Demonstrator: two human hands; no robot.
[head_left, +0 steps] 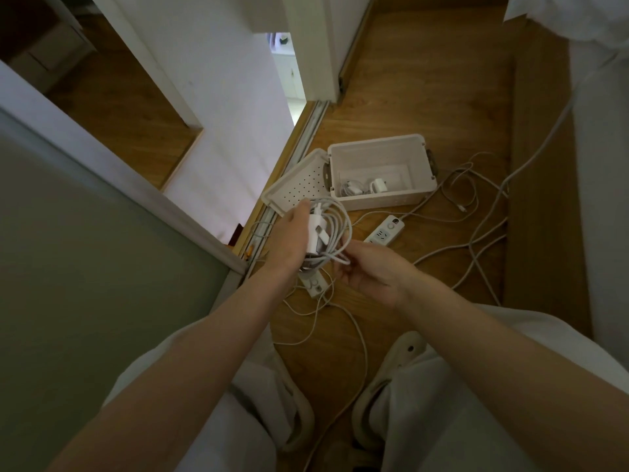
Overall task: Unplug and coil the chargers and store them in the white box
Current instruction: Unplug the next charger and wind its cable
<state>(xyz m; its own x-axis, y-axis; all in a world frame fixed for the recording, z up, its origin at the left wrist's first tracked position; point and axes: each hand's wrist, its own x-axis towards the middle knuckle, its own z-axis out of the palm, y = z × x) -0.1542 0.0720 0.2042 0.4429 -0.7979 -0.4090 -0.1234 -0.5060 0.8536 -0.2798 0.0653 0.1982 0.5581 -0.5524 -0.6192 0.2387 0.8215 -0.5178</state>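
My left hand [289, 240] holds a white charger [315, 233] with its cable wound in loops [335, 229] around it, above the floor. My right hand [367, 267] pinches the free end of that cable at the lower edge of the coil. Beyond the hands stands the open white box [381, 195] on the wooden floor, its perforated lid [296, 185] swung open to the left. Inside the box lie a coiled charger [352, 188] and a white plug [378, 185].
A white power strip [384, 230] lies right of the hands, and another strip [315, 284] lies partly under them. Loose white cables [473, 199] sprawl across the floor to the right and toward my feet. A wall and sliding-door track run on the left, a bed edge on the right.
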